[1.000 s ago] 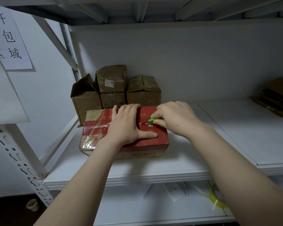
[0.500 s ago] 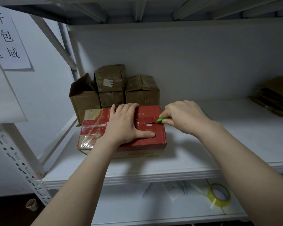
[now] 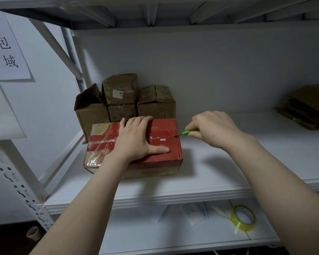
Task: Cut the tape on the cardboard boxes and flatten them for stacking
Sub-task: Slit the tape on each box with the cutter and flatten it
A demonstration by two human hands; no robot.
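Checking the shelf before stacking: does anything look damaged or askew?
The leftmost brown box behind the red box has its top flaps open and crooked. The red box's left end looks worn, with wrinkled clear tape. Nothing is spilled.

The red box (image 3: pixel 164 127) is cardboard with a matt red print, worn pale at the left corners, and the clear tape (image 3: pixel 101 144) over it is shiny and wrinkled. The brown boxes (image 3: pixel 156 107) behind are dull, scuffed cardboard, same as the flattened stack (image 3: pixel 307 107) on the right. The cutter (image 3: pixel 189 132) looks like green plastic with a thin metal blade. The shelf (image 3: pixel 219 162) is smooth white board, and the slotted upright (image 3: pixel 17 183) is white-painted metal. The paper sign (image 3: pixel 6 52) is matt, and the tape roll (image 3: pixel 244 218) is glossy, yellowish and see-through.
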